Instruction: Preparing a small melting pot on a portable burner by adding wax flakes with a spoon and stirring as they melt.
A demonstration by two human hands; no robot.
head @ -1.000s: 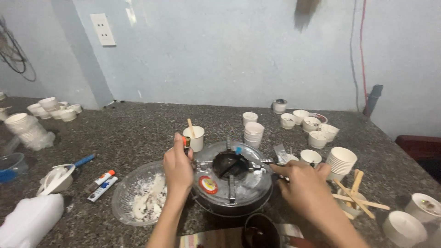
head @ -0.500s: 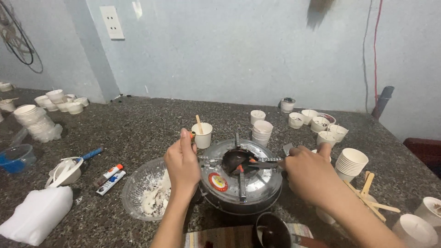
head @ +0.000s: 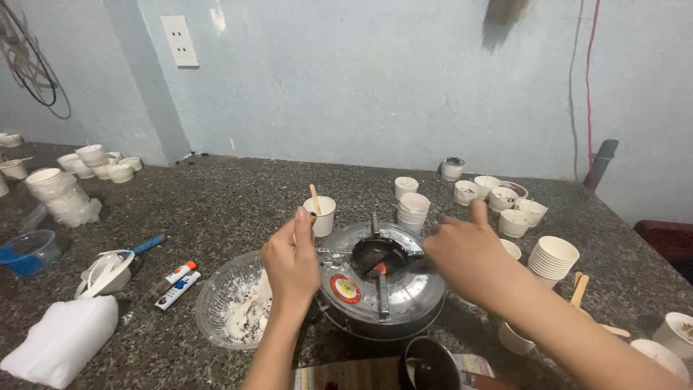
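Fingers first: our left hand (head: 290, 261) is curled narrow around something small at the stove's (head: 381, 282) left rim (what it is we cannot tell, the hand hides it), held close so it sits by the burner. Our right hand (head: 465, 254) reaches in from the other side, fingers bunched on a thin metal piece over the dark burner well (head: 375, 256), index finger lifted clear. We see an orange spot there, perhaps a flame, which would explain the arched, stand-off grip.

Just left of the stove, touching it, sits a clear bowl (head: 216, 296) of white crumbly stuff. We work on a speckled dark stone counter (head: 216, 202), paper cups (head: 552, 256) scattered around, against a pale blue wall (head: 361, 72) with a socket (head: 179, 41).
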